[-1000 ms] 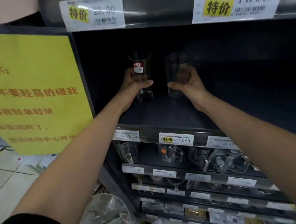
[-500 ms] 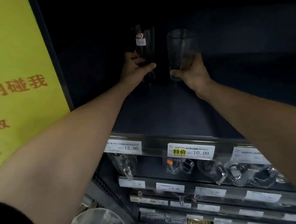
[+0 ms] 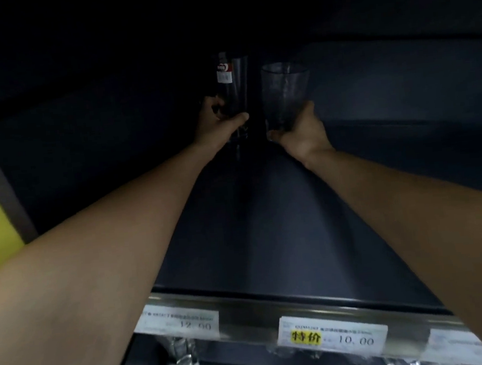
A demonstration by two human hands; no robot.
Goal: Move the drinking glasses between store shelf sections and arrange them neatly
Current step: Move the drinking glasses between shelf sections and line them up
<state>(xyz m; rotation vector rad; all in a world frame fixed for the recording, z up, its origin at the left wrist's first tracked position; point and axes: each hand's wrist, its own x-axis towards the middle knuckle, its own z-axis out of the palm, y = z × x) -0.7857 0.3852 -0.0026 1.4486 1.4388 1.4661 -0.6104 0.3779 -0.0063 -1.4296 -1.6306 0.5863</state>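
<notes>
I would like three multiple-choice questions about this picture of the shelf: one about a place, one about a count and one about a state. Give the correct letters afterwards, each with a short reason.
1. Which hand grips the glass with the sticker?
A. the left one
B. the right one
C. neither; it stands alone

2. How many glasses do the two hands hold in all?
A. one
B. two
C. four

3. How is the plain glass in the right hand standing?
A. upright, open rim on top
B. lying on its side
C. upside down

Answers:
1 A: the left hand has its thumb and fingers curled round that glass.
2 B: each hand holds one glass, side by side.
3 A: its wide rim is up and its base sits low in the hand.
</notes>
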